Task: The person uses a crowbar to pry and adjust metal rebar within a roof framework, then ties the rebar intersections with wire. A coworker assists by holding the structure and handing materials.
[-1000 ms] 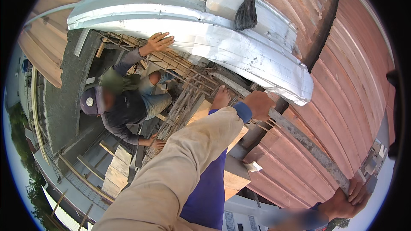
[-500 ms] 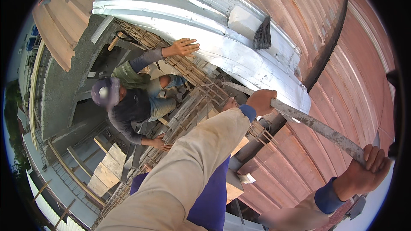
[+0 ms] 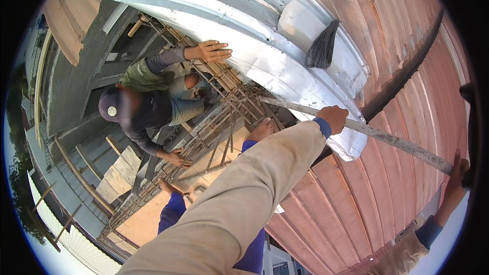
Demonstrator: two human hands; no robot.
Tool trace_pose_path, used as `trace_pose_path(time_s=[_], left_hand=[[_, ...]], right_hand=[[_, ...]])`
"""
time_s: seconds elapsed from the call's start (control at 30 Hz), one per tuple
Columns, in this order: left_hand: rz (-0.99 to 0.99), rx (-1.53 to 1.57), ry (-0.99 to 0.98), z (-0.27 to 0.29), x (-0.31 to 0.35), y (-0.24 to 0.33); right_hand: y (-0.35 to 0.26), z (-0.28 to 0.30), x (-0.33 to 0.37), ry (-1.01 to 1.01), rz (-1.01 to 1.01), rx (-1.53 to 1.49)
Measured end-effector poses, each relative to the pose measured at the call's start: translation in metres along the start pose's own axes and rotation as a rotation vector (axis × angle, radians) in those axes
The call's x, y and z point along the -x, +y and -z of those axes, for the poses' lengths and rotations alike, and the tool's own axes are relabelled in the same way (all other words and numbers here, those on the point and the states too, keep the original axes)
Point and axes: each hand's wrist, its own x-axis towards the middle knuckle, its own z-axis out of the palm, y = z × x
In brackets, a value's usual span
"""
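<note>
A long grey metal bar runs slantwise in front of me, crusted and dull. My left hand is wrapped round it near the middle. At the bar's near end, by the right rim of the picture, my right hand grips it, with some of its fingers hidden. The bar's far tip reaches among the tied steel rebar, below the edge of a shiny metal roofing sheet. A co-worker's hand presses on that sheet's edge, and their other hand rests by the rebar.
A pale block and a bundle of dark wire lie on the shiny sheet. Reddish ribbed roofing stretches right. My bare foot stands near the rebar. The co-worker, in a dark cap, crouches lower at left beside a concrete wall.
Both my hands and the bar have shifted right; my right hand has risen. The near edge of the shiny sheet now sits lower in view. The co-worker's head has turned.
</note>
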Motion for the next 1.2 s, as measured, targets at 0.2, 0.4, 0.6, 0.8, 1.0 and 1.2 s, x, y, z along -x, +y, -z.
trace_pose_path(time_s=[0.2,0.4,0.6,0.8,1.0,1.2], left_hand=[[0.067,-0.022,-0.075,-0.006,-0.027,0.004],[0.191,0.007,0.083,0.000,-0.014,0.013],[0.436,-0.234,0.267,0.033,0.135,-0.037],[0.756,-0.543,0.074,0.026,0.270,-0.078],[0.555,-0.476,-0.017,0.028,0.270,-0.089],[0.347,-0.594,-0.001,0.042,0.281,-0.098]], right_hand=[[-0.128,-0.069,0.013,-0.494,0.751,0.428],[-0.143,-0.163,0.000,-0.526,0.717,0.562],[-0.129,-0.156,0.031,-0.504,0.681,0.505],[-0.131,-0.148,0.061,-0.354,0.744,0.499],[-0.160,-0.119,0.123,-0.308,0.666,0.559],[-0.187,-0.089,0.131,-0.291,0.671,0.566]])
